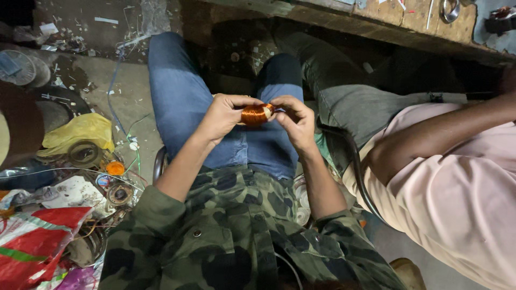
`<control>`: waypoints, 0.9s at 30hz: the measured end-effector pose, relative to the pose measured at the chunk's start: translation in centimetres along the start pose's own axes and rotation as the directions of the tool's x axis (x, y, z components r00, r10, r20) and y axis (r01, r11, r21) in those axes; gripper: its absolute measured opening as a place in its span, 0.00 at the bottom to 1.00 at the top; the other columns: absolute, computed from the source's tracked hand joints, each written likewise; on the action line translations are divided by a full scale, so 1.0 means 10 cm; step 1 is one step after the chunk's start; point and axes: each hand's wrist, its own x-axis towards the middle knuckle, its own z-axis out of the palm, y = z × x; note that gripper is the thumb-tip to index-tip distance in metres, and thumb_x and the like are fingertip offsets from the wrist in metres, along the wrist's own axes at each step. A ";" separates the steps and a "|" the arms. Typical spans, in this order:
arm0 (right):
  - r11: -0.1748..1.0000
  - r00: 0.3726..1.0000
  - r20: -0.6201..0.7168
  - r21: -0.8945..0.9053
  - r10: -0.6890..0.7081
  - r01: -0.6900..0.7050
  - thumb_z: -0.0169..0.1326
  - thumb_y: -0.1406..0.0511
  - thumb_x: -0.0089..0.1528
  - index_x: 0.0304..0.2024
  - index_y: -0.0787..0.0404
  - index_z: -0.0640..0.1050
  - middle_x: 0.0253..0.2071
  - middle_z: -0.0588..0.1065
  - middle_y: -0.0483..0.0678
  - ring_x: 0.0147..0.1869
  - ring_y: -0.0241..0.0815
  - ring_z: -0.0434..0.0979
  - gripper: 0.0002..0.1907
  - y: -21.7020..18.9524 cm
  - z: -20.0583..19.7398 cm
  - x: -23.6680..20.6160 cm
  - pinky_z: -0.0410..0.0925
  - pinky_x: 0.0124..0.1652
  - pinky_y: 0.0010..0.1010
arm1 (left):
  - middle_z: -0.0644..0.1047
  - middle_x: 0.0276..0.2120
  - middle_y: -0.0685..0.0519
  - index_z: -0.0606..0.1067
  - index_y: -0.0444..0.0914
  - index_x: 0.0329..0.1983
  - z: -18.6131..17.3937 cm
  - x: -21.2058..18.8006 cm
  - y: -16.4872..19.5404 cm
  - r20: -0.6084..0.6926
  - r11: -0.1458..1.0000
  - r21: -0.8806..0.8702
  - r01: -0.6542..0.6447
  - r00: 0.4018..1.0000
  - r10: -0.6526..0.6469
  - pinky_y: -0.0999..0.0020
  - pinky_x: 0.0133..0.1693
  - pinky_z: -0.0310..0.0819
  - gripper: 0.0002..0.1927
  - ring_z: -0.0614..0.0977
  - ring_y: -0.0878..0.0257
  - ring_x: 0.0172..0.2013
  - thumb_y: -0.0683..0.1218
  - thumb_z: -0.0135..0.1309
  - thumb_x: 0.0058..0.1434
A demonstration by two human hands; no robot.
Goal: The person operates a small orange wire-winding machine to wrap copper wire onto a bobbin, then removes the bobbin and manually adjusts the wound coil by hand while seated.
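Camouflage sleeves [161, 209], hands [260, 115] around copper coil [256, 114]

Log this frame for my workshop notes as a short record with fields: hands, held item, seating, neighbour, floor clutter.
hands: left hand and right hand meet over the lap
held item: copper wire coil, pinched between both hands
seating: blue jeans, camouflage jacket
neighbour: person in pink shirt sits on the right, forearm raised
floor clutter: yellow bag, orange spool, red sack
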 end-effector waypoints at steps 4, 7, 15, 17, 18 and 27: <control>0.986 0.999 -0.010 -0.163 -0.046 0.044 0.64 0.71 0.62 0.53 0.69 0.77 0.56 0.73 0.51 0.57 0.39 0.76 0.18 0.01 0.01 0.00 0.71 0.56 0.29 | 0.85 0.40 0.50 0.83 0.33 0.47 0.02 0.00 0.04 0.008 0.999 0.040 -0.036 0.999 0.036 0.72 0.45 0.83 0.10 0.86 0.66 0.39 0.38 0.60 0.62; 0.981 0.997 -0.012 -0.180 -0.079 0.076 0.63 0.72 0.63 0.53 0.69 0.78 0.55 0.75 0.51 0.57 0.39 0.76 0.16 0.05 0.00 -0.01 0.72 0.56 0.29 | 0.85 0.40 0.49 0.83 0.33 0.47 0.02 0.00 0.03 0.001 0.999 0.043 -0.015 1.000 0.015 0.72 0.44 0.83 0.11 0.86 0.66 0.39 0.37 0.60 0.62; 0.987 0.993 -0.115 -0.158 -0.020 0.002 0.62 0.77 0.64 0.51 0.69 0.80 0.51 0.78 0.50 0.54 0.39 0.78 0.12 0.15 -0.06 -0.06 0.73 0.55 0.30 | 0.85 0.40 0.50 0.83 0.32 0.47 0.02 0.02 -0.02 0.013 0.998 0.053 -0.046 0.999 0.045 0.73 0.44 0.82 0.10 0.86 0.67 0.39 0.38 0.60 0.62; 0.994 0.994 -0.105 -0.108 -0.013 0.002 0.63 0.78 0.61 0.51 0.68 0.79 0.52 0.76 0.49 0.56 0.38 0.78 0.16 0.14 -0.05 -0.06 0.74 0.56 0.30 | 0.85 0.40 0.49 0.83 0.32 0.47 0.02 0.01 -0.02 0.005 0.998 0.029 -0.054 0.999 0.054 0.73 0.45 0.83 0.11 0.86 0.66 0.39 0.38 0.60 0.62; 0.997 0.995 -0.099 -0.083 -0.010 0.002 0.63 0.79 0.60 0.51 0.68 0.78 0.53 0.76 0.49 0.57 0.38 0.78 0.17 0.14 -0.04 -0.06 0.74 0.57 0.30 | 0.85 0.40 0.49 0.83 0.32 0.47 0.03 0.01 -0.02 -0.002 0.999 0.016 -0.039 0.999 0.039 0.72 0.44 0.83 0.11 0.86 0.66 0.39 0.38 0.60 0.62; 1.000 0.999 -0.042 -0.014 0.007 -0.007 0.63 0.81 0.59 0.58 0.66 0.74 0.54 0.77 0.50 0.57 0.39 0.78 0.25 0.07 0.01 -0.03 0.74 0.54 0.29 | 0.85 0.41 0.49 0.83 0.33 0.48 0.07 -0.02 -0.01 0.003 0.999 0.009 -0.038 0.999 0.038 0.72 0.46 0.83 0.11 0.86 0.65 0.40 0.40 0.60 0.64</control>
